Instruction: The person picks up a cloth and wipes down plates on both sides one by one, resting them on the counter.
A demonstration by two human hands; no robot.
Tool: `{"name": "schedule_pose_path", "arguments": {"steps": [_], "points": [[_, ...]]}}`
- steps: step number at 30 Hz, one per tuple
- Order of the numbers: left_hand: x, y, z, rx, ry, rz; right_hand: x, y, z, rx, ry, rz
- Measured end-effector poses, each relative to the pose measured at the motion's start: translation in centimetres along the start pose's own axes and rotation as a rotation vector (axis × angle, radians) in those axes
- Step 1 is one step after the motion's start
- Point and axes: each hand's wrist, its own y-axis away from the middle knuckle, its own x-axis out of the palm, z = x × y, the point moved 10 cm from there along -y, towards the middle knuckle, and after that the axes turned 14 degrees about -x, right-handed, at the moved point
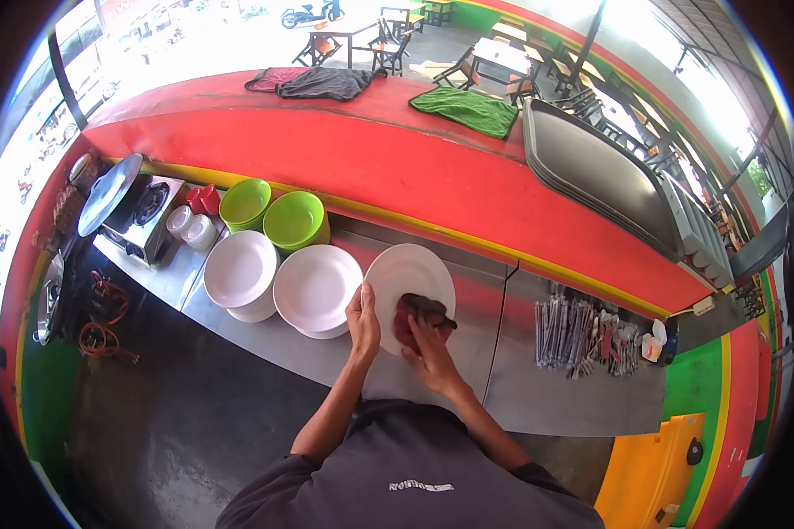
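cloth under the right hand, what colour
The cloth is dark red and blackish, best seen in the head view.

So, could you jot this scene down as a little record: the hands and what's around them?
left hand: holding a white plate by its edge
right hand: on a dark red cloth against the plate's face
left of plate: two stacks of white dishes
behind those dishes: green bowls, two stacks
counter's right end: cutlery
red ledge: green cloth, dark trays

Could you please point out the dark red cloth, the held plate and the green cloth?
Dark red cloth [403, 327], head view: its left side.
Held plate [400, 279], head view: bare face above the cloth.
Green cloth [468, 110], head view: middle of its upper surface.
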Motion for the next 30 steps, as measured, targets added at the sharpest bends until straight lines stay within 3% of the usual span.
{"name": "schedule_pose_path", "arguments": {"steps": [5, 8, 14, 18, 21, 30], "points": [[0.6, 0.5, 0.1, -0.027, 0.023, -0.011, 1.5, -1.6, 1.9, -0.004, -0.236, 0.043], [2.3, 1.3, 1.4, -0.129, 0.158, 0.118, 1.6, -2.6, 1.3, -0.067, -0.252, -0.002], [2.4, 2.1, 3.0, -0.108, -0.018, 0.118, -1.5, -4.3, -1.0, -0.159, 0.044, -0.084], [2.3, 2.8, 1.9, -0.127, -0.011, 0.085, -2.2, -3.1, -3.9, 0.074, 0.293, 0.037], [1.5, 2.5, 1.8, -0.101, 0.042, 0.048, -2.1, -1.6, -5.4, 0.162, 0.339, 0.084], [-0.6, 0.1, 2.0, -0.084, 0.108, -0.019, -0.2, 1.2, -2.5, 0.066, 0.214, 0.047]]}}
